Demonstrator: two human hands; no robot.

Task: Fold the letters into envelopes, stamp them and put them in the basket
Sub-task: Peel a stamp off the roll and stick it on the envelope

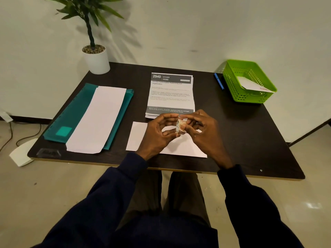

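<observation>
Left hand (157, 134) and right hand (206, 130) pinch the stamp roll (180, 126) over the envelope (188, 149).

A dark navy long-sleeved top covers both arms, left sleeve (107, 190) and right sleeve (250, 203) ending in plain cuffs at the wrists, leaving left hand (157, 135) and right hand (206, 133) bare mid-frame, above dark brownish trousers (184, 196) at bottom centre.

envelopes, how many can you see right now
3. The left envelope lies on the folder; the front envelope lies front centre; the third envelope is in the basket. More may hide under the left one.
</observation>
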